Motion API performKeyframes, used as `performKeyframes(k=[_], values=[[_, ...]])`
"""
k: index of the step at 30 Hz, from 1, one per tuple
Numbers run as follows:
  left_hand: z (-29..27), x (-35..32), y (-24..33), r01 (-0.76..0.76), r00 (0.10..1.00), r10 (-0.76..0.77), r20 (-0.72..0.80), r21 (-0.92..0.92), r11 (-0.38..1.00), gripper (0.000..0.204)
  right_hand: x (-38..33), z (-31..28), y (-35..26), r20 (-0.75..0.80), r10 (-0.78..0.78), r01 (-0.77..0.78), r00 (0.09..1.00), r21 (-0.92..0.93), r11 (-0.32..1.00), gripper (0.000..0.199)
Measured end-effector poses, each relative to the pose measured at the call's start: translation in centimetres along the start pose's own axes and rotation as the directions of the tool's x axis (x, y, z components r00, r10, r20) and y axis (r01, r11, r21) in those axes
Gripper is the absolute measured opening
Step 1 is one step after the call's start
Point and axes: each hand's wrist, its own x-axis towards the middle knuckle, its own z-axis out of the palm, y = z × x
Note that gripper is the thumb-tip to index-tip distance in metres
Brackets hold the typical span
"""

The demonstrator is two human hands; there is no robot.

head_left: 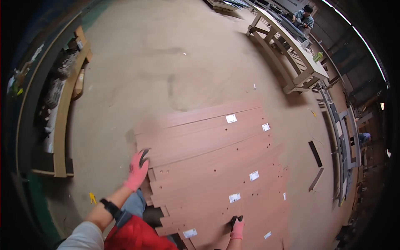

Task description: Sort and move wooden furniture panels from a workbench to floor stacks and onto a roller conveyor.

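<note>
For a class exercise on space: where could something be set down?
Mostly bare floor lies beyond the reddish boards, between the loaded shelf and the pale workbench. The shelf is crowded; left hand and right hand take up board space.

White labels (pixel 253 175); on reddish boards (pixel 196 183); print too small to read

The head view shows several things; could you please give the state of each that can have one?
Brown panels: laid flat, left ends staggered
Left hand: gloved, at the brown panels' left edge
Right hand: gloved, fingers curled, over the brown panels
Black strip: lying on the floor
Green bottle: on the workbench
Ceiling light: lit
</note>
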Motion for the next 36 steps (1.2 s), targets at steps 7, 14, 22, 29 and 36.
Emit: performKeyframes(k=[7,14,22,29,36], values=[[14.0,26.6,1.5,-0.012,0.898,-0.088,0.431,0.223,0.975,0.050,0.5,1.9,-4.1,-0.306,0.316,-0.424,0.898,-0.409,0.808,0.064],[17.1,24.3,0.6,-0.142,0.891,-0.037,0.453,0.355,0.924,0.042,1.0,1.8,-4.2,-0.311,0.441,-0.534,0.842,-0.361,0.765,0.065],[14.3,29.2,0.2,0.394,0.540,-0.318,0.779,0.100,0.914,0.047,2.5,1.8,4.0,-0.325,0.435,-0.522,0.840,-0.264,0.811,0.058],[6.8,25.2,-3.9,-0.074,0.696,-0.108,0.710,0.221,0.972,0.051,1.8,0.7,4.2,-0.226,0.526,-0.519,0.820,0.096,0.850,0.052],[7.6,21.8,-4.1,-0.082,0.851,-0.049,0.524,0.225,0.971,0.052,3.9,0.7,-1.0,-0.347,0.409,-0.481,0.844,-0.154,0.863,0.059]])
